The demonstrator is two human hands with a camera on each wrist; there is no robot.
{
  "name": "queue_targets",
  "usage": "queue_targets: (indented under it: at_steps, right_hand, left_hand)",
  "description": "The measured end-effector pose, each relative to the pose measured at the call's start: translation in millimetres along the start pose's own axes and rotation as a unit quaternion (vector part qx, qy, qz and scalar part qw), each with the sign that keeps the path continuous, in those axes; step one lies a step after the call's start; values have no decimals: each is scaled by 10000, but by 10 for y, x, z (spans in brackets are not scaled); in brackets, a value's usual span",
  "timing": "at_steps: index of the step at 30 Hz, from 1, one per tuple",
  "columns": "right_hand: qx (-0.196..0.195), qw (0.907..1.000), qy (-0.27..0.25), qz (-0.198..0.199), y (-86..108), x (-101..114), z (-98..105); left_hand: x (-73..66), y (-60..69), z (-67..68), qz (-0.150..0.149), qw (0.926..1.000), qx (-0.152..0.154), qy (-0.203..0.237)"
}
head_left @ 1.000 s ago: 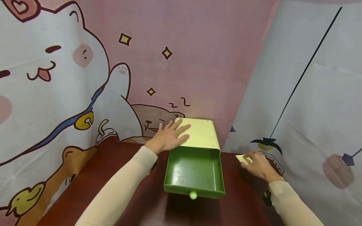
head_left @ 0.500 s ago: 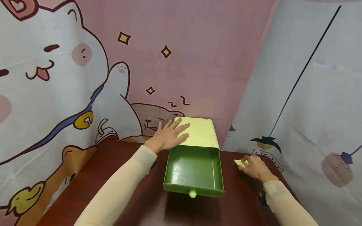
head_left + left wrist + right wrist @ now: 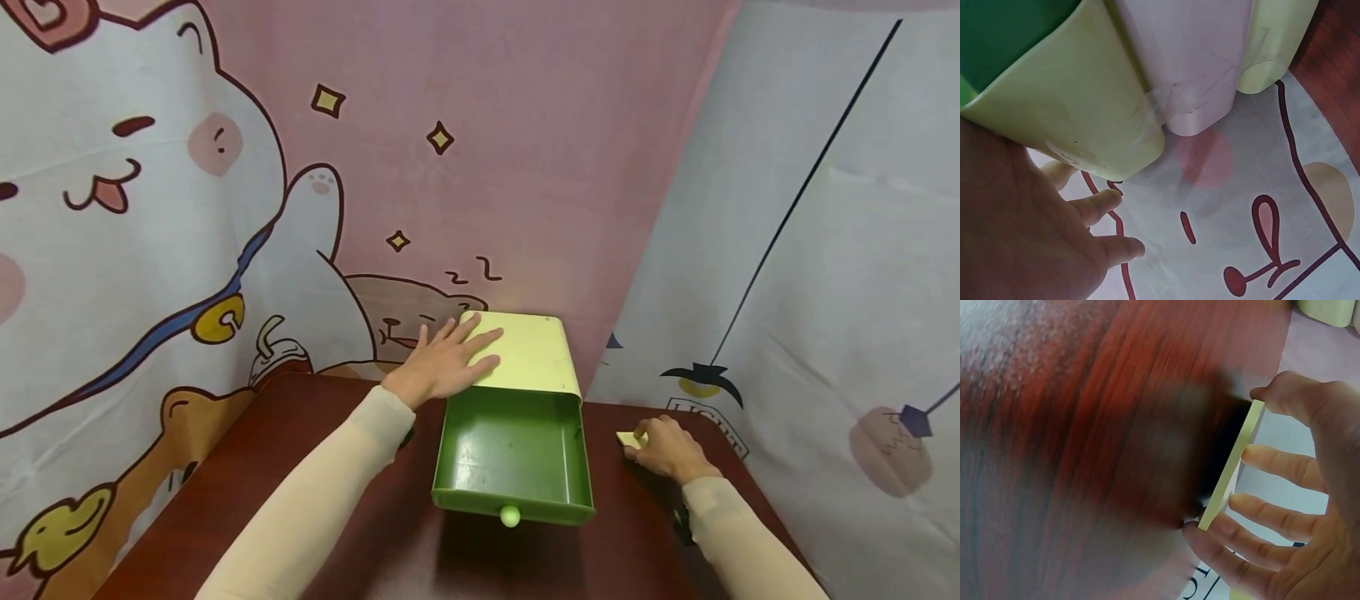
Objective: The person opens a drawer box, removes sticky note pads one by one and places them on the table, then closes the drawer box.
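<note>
Cabinet [image 3: 534, 354] presumably steadied by left hand [image 3: 435, 368], fingers spread over its top — green drawer [image 3: 551, 510] extended; yellow square [image 3: 628, 438] pinched by edges (firmer hold, likely) in right hand [image 3: 666, 450], cabinet's right, over table [image 3: 618, 533].

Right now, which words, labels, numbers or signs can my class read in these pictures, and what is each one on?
"LIGHT": partly hidden, on a banner printed on the wall cloth.
"Z Z": on the same cloth, above the drawn sleeping animal.
Letter pieces in the right wrist view: too cut off to read.
Box, drawer and yellow card: no readable text shows.
</note>
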State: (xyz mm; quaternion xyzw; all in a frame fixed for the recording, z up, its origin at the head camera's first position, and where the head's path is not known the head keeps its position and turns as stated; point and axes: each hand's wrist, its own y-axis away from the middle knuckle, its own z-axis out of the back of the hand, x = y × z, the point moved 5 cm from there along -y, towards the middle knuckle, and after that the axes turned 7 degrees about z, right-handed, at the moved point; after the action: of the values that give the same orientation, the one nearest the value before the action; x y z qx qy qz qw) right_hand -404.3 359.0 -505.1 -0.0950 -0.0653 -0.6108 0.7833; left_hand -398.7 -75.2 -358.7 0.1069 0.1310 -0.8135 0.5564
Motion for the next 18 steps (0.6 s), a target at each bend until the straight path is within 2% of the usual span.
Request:
queue_targets:
  at_steps: [8, 18]
  right_hand:
    - [-22, 10000, 36, -15, -1, 15, -32]
    - [139, 9999, 40, -70, 1, -19, 6]
  left_hand:
    - [8, 8, -4, 47, 10000, 17, 16]
    - [-8, -6, 2, -4, 10000, 9, 28]
